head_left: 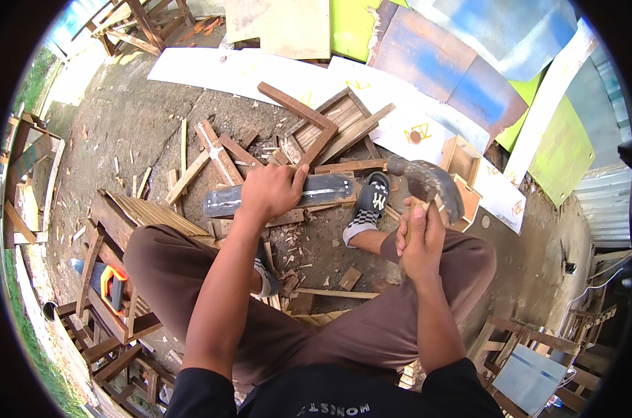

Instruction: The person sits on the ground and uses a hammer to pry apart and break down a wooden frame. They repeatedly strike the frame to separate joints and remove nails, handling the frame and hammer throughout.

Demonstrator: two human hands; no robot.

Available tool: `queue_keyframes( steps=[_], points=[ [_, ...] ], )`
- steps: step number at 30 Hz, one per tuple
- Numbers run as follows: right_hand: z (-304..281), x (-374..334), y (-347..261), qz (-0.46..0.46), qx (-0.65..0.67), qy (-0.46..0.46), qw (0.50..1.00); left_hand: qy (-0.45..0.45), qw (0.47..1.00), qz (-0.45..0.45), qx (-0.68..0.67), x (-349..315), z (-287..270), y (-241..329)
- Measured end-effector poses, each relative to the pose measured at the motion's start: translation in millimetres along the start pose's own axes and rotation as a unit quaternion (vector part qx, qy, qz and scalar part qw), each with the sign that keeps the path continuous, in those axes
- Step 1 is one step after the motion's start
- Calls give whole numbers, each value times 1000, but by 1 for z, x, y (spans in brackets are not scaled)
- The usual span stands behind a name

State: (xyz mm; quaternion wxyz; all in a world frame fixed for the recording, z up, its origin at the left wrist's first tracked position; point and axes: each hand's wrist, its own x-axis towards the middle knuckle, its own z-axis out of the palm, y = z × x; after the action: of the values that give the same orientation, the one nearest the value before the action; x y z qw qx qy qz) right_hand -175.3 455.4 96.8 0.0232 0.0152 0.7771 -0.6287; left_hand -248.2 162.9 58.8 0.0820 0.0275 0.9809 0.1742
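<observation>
My left hand (271,191) is closed over the middle of a long dark board (328,189) with a white streak along its face. The board lies across the pieces in front of my legs, its right end beside my shoe. In my right hand (422,237) is a hammer (434,187), gripped by its wooden handle. Its worn metal head is raised near my right knee, to the right of the board and apart from it. Just beyond the board lie an L-shaped wooden piece (316,118) and a wooden frame (345,111).
Offcuts and splinters litter the ground around my feet. An orange-handled saw (112,287) rests among wooden pieces to my left. Small wooden boxes (462,159) stand at the right. White panels (225,73) and green sheets (561,150) lie farther off.
</observation>
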Motion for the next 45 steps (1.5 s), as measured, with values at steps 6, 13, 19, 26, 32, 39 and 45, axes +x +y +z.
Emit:
queue_keyframes(
  steps=[6,13,19,26,32,39,45],
  points=[
    [3,-12,5,-123,-138,-64,981,-9,1000,14,-5,16,9,23],
    [-8,-28,15,-27,-97,-82,991,9,1000,-17,-15,29,11,20],
    [-14,-25,30,8,-19,-44,999,38,999,11,2,37,16,24],
    [-13,-2,18,-58,-121,-93,987,47,999,12,17,36,16,25],
    [-24,11,-51,-125,-38,-35,991,59,998,14,19,35,24,22],
    [15,59,16,-375,-431,43,819,47,999,9,-5,35,22,22],
    [6,64,-51,-65,-223,-18,972,74,997,19,8,30,23,27]
  ],
)
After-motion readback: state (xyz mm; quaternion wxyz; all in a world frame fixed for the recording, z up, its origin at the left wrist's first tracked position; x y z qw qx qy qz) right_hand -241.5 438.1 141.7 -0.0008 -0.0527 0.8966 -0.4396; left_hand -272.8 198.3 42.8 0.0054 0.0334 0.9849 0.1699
